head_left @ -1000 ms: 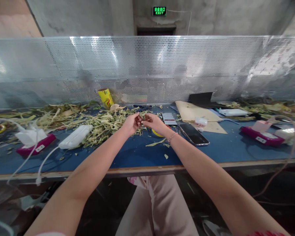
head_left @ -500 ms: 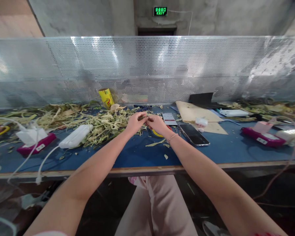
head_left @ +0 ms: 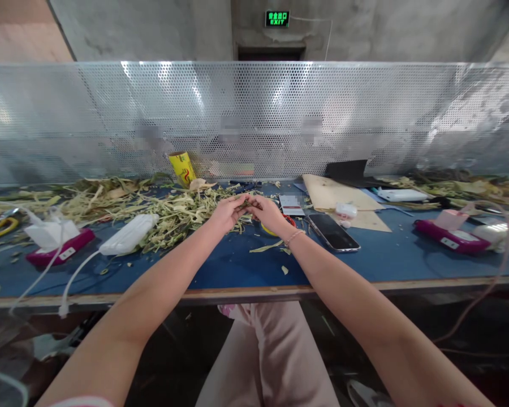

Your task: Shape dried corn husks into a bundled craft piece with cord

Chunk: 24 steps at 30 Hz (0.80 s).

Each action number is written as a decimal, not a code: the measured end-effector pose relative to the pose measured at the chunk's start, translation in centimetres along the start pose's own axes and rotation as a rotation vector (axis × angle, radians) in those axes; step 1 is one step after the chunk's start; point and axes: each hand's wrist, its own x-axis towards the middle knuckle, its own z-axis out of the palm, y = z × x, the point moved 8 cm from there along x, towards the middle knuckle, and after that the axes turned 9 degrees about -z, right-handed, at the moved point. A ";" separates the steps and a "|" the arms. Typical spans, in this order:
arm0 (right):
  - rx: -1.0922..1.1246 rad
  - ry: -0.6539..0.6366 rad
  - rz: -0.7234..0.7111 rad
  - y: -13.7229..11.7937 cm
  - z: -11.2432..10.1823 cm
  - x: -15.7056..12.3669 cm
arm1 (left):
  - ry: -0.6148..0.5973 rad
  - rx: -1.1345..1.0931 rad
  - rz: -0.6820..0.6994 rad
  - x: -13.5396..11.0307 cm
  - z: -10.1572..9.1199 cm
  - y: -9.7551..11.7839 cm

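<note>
Your left hand and right hand meet above the middle of the surface, toward its far edge. The fingers of each are curled in, nearly closed, their tips together on what looks like a small, dark greenish scrap; your fingers hide most of it, so you cannot tell its shape, or which hand bears more of the grip. Pinching from both sides probably lets one hand steady so slight a piece while the other works at it.

The pile lies just left of your hands, spreading toward the far edge, likely kept there for a short reach. A yellow loop, perhaps a tool's handle, lies under your right hand, seemingly within easy reach. Your phone and the card lie to the right, apart from the pile, perhaps to stay clean. The yellow roll stands tilted by the far edge, behind the pile.

The pile looks dry and tangled: pale green and straw-coloured strips, curled and brittle-seeming, with loose bits scattered toward the near edge.
</note>
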 end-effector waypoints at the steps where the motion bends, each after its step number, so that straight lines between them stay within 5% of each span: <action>1: -0.003 -0.003 -0.008 -0.1 0.0 0.0 | 0.005 -0.008 -0.005 0.1 -0.1 0.0; 16: -0.324 -0.142 -0.028 -0.6 1.0 -0.8 | 0.098 0.137 -0.013 -0.4 -0.7 -0.3; 24: -0.447 -0.130 -0.016 0.3 0.6 -0.7 | 0.189 0.411 0.055 -0.8 -1.0 0.1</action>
